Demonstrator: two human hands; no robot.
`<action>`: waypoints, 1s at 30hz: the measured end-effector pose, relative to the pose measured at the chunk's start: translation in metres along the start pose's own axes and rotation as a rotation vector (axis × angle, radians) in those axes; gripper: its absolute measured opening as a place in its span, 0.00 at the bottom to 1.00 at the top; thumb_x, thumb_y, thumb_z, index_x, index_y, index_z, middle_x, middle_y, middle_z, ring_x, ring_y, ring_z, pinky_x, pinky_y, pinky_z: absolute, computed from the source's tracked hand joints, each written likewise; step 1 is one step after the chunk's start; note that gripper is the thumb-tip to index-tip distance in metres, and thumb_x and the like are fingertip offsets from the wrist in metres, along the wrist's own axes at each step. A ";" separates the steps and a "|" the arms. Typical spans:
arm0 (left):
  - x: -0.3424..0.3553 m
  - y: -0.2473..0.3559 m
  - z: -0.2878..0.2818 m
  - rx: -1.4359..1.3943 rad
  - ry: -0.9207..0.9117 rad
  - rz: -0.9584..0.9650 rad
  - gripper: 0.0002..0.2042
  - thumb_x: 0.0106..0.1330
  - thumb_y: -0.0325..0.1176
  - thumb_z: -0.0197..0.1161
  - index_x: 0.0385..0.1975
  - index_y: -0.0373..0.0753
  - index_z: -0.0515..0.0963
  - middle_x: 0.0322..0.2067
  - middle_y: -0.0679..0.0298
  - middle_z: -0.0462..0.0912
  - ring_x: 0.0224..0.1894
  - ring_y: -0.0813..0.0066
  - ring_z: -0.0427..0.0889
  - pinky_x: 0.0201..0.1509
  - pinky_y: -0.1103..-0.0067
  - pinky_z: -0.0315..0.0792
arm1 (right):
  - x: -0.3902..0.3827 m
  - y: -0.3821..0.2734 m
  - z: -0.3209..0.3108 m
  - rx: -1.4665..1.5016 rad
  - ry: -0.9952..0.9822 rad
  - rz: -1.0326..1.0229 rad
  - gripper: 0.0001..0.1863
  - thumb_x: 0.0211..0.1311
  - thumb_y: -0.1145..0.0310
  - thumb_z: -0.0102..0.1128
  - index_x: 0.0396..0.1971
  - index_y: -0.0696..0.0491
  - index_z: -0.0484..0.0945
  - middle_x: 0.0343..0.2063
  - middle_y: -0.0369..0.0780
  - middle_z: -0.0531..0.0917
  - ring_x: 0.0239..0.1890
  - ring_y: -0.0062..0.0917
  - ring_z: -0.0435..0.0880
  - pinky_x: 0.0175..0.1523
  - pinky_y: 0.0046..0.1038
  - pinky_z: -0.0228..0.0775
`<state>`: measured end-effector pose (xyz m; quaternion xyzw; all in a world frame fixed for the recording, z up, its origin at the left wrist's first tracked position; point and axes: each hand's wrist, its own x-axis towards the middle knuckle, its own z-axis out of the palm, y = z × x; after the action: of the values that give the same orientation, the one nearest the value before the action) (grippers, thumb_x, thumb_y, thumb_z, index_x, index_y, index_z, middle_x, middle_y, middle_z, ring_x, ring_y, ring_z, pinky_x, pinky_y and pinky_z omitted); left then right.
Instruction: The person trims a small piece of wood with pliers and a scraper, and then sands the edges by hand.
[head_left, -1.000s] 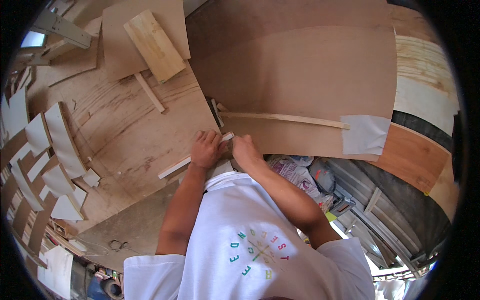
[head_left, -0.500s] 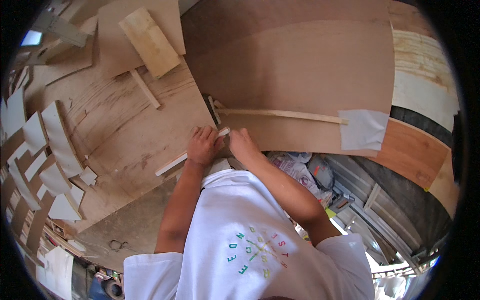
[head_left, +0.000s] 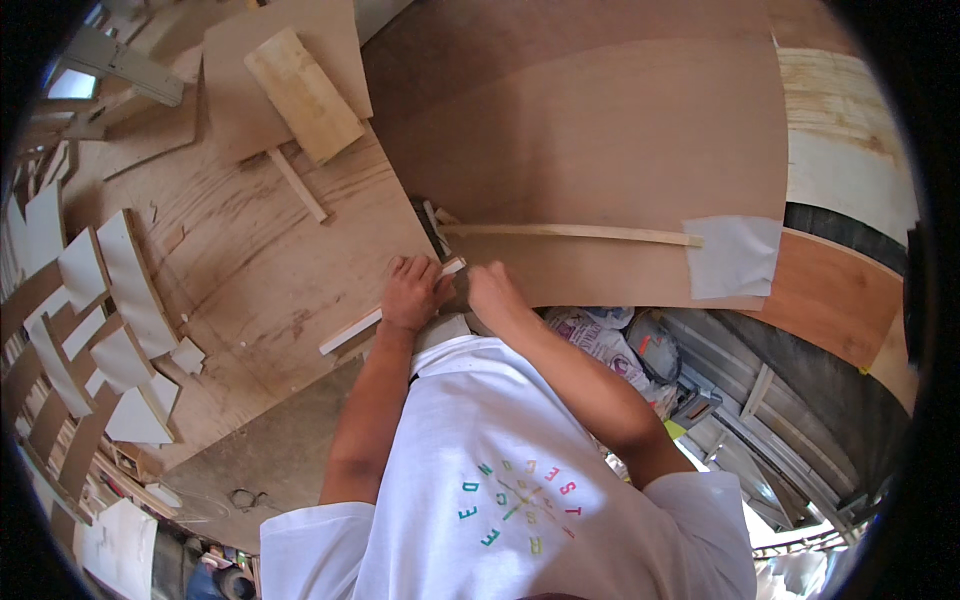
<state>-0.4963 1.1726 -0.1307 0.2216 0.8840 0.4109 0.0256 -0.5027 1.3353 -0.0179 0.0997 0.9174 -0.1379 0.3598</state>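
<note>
My left hand [head_left: 414, 292] is closed over a narrow wooden strip with a white face [head_left: 350, 332], pressing it along the near edge of the plywood table. One end of the strip pokes out past the fingers toward the right. Just beyond that end, my right hand [head_left: 497, 297] is closed, its fingers curled together. Whatever it holds, if anything, is hidden by the fist. A long thin wooden batten [head_left: 570, 232] lies across the brown sheet just ahead of my right hand.
White-faced board pieces [head_left: 130, 280] pile up at the left. A plank [head_left: 305, 95] and a short stick [head_left: 298, 186] lie on the plywood table [head_left: 270, 250]. The large brown sheet [head_left: 600, 130] carries a grey-white patch [head_left: 733, 258]. Below it are bags [head_left: 595, 340] and metal frames.
The whole view has shifted slightly, with things appearing a little further right and down. My hands stay in nearly the same place by the strip's end.
</note>
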 end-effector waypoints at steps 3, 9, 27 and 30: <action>0.001 0.001 -0.002 0.030 0.000 0.028 0.10 0.60 0.38 0.72 0.32 0.42 0.79 0.32 0.62 0.76 0.40 0.63 0.80 0.49 0.67 0.69 | 0.015 -0.002 0.013 -0.026 0.045 -0.008 0.16 0.68 0.71 0.49 0.36 0.64 0.86 0.37 0.62 0.85 0.44 0.58 0.86 0.52 0.53 0.79; 0.002 0.002 -0.001 -0.006 -0.020 0.011 0.09 0.60 0.37 0.72 0.32 0.42 0.79 0.32 0.62 0.76 0.39 0.63 0.80 0.49 0.67 0.69 | 0.002 0.001 0.001 -0.018 0.028 -0.006 0.14 0.67 0.72 0.51 0.38 0.64 0.85 0.38 0.61 0.85 0.45 0.58 0.86 0.50 0.53 0.80; 0.000 0.003 0.000 -0.010 0.000 -0.013 0.09 0.62 0.37 0.71 0.34 0.41 0.79 0.32 0.61 0.76 0.39 0.61 0.79 0.50 0.66 0.69 | 0.009 0.012 0.021 -0.002 0.082 -0.042 0.14 0.64 0.74 0.50 0.35 0.64 0.86 0.36 0.63 0.85 0.41 0.59 0.87 0.49 0.54 0.80; 0.002 0.005 -0.004 0.010 0.054 0.016 0.09 0.62 0.36 0.71 0.33 0.41 0.79 0.32 0.61 0.76 0.39 0.61 0.79 0.49 0.66 0.69 | 0.011 0.014 0.024 0.024 0.032 -0.024 0.14 0.63 0.74 0.51 0.34 0.65 0.86 0.35 0.63 0.85 0.40 0.59 0.87 0.50 0.52 0.80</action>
<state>-0.4970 1.1732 -0.1241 0.2176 0.8847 0.4123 -0.0024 -0.4914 1.3417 -0.0447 0.0954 0.9224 -0.1514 0.3422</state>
